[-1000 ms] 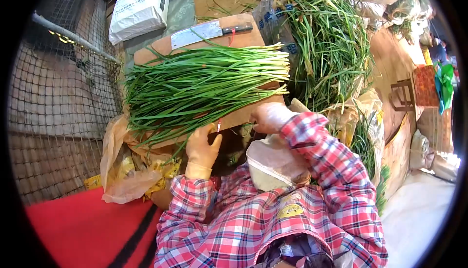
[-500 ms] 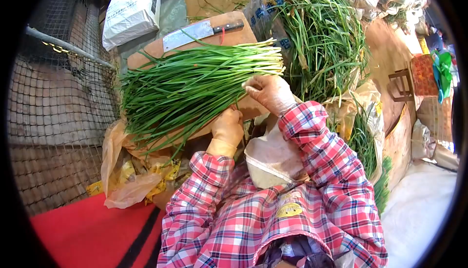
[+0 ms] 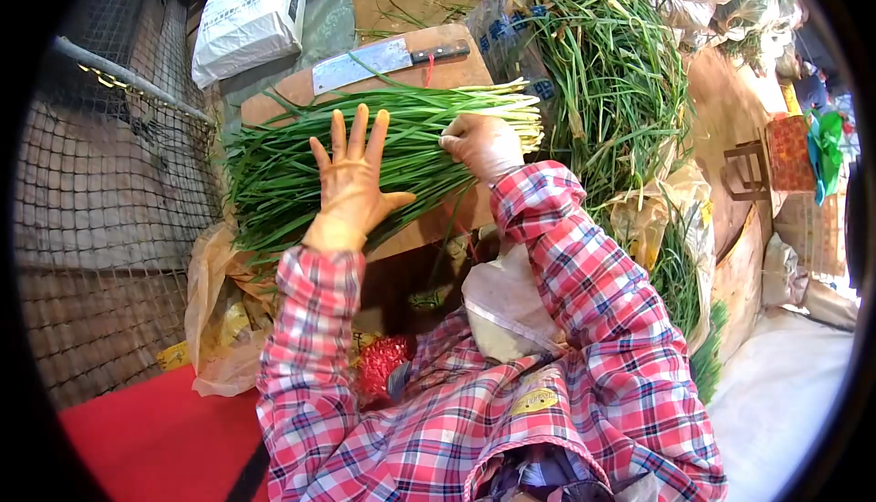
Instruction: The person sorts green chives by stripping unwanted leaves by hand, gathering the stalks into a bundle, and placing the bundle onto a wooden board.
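A large bunch of garlic chives lies across a wooden cutting board, its pale stem ends toward the right. My left hand rests on the middle of the bunch, open, with fingers spread over the green leaves. Nearer the stem ends, my right hand sits on the bunch with its fingers curled closed; what they pinch, if anything, is hidden. Behind the bunch a cleaver with a dark handle lies flat on the board, a red band at its handle.
At the right is a big heap of loose chives. A white wrapped package stands at the back left, beside netting. Plastic bags hang at the front left. Red shiny material shows by my left sleeve.
My left hand has come up from the board's near edge and spread out on top of the chives. My right hand has shifted slightly left and up, onto the bunch.
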The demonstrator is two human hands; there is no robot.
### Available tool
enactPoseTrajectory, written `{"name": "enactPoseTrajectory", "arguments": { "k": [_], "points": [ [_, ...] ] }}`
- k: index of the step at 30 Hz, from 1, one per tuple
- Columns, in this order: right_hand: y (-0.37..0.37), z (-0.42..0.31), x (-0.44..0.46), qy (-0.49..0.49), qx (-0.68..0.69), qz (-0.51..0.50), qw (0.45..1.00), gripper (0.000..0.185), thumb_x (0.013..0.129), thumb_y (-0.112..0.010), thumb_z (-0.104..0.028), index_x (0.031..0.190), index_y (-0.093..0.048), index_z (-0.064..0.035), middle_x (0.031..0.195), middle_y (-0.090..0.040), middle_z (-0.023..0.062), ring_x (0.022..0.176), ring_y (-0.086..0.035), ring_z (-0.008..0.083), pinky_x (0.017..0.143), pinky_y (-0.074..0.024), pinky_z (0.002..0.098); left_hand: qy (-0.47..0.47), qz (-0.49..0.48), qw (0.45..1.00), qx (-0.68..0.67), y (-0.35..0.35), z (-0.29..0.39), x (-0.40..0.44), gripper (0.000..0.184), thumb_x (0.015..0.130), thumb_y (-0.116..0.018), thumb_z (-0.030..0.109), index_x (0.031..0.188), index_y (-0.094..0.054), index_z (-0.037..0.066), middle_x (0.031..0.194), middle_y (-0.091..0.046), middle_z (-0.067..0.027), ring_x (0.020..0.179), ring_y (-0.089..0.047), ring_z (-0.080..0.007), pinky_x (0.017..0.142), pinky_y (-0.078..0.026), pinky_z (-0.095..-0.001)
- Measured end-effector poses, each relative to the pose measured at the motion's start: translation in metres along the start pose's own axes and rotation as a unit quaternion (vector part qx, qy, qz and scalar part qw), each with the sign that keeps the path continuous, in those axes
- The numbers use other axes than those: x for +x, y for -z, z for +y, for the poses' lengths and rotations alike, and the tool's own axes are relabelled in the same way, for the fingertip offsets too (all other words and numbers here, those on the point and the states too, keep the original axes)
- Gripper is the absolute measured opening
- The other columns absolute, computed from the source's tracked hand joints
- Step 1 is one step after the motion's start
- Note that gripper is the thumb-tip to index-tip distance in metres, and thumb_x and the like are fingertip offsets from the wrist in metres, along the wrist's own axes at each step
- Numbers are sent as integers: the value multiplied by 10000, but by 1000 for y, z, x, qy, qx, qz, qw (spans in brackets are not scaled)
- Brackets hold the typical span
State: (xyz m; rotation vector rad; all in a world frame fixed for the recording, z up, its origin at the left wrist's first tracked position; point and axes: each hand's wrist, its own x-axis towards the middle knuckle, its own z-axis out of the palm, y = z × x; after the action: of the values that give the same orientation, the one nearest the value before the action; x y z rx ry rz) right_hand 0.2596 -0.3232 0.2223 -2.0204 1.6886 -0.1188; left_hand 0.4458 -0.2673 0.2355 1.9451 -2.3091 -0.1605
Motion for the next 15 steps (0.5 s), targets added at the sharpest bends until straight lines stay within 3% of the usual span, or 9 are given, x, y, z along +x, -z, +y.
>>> {"name": "enactPoseTrajectory", "arguments": {
  "k": [2,3,6,8,9,10,11,12,15],
  "points": [
    [-11,15,4,-65,425,-56,901,170,817,-616,-202,868,-634,-40,688,-628,58,565,-576,140,524,-457,257,7,-65,998,-23,-27,-18,5,1204,448,-837,389,1415,-150,178,1477,-122,-69,1344,-113,-358,1036,-133,-602],
    [-1,11,-4,-69,506,-78,856,130,789,-647,-156,796,-630,-27,629,-601,22,496,-510,69,463,-411,200,7,-66,997,-25,-32,-19,4,1204,448,-837,389,1415,-150,178,1477,-122,-69,1344,-113,-358,1036,-133,-602],
    [26,8,-43,28,591,-259,763,127,797,-642,-161,798,-629,-34,648,-612,43,536,-558,90,478,-423,186,4,-46,999,-27,-40,-21,3,1217,453,-830,412,1420,-126,188,1475,-128,-81,1341,-119,-370,1013,-153,-628],
    [26,11,-63,148,465,-432,759,152,789,-648,-165,866,-645,-34,723,-638,43,671,-609,112,559,-472,233,9,-45,998,-33,-41,-22,5,1220,453,-833,411,1421,-124,187,1477,-124,-78,1341,-121,-365,1013,-162,-625],
    [9,20,-79,173,257,-435,845,225,778,-645,-248,932,-647,-83,780,-647,35,721,-617,148,605,-482,280,12,-48,998,-33,-41,-22,6,1217,458,-836,397,1421,-122,186,1477,-125,-76,1341,-126,-363,1011,-164,-626],
    [16,4,-86,205,73,-421,881,290,765,-630,-333,976,-648,-135,843,-652,39,772,-620,188,650,-488,331,17,-48,998,-32,-40,-22,8,1217,458,-836,397,1421,-122,186,1477,-125,-76,1341,-126,-363,1011,-164,-626],
    [23,-12,-92,239,-115,-407,874,356,751,-615,-418,1021,-648,-187,905,-656,43,823,-624,228,695,-493,382,19,-53,998,-33,-39,-21,8,1216,458,-838,388,1421,-124,185,1477,-126,-76,1340,-130,-363,1011,-166,-627],
    [7,-15,-78,186,-188,-382,885,314,796,-553,-408,981,-661,-178,883,-657,80,806,-628,247,696,-493,377,21,-57,998,-33,-38,-20,8,1215,457,-840,379,1420,-125,184,1476,-126,-77,1339,-133,-363,1010,-167,-627],
    [-15,-12,-53,91,8,-135,987,297,810,-541,-410,899,-673,-159,770,-649,96,744,-627,270,688,-490,384,23,-50,998,-40,-38,-20,6,1217,451,-844,364,1419,-128,182,1472,-139,-78,1339,-134,-361,1008,-176,-627]
  ]
}}
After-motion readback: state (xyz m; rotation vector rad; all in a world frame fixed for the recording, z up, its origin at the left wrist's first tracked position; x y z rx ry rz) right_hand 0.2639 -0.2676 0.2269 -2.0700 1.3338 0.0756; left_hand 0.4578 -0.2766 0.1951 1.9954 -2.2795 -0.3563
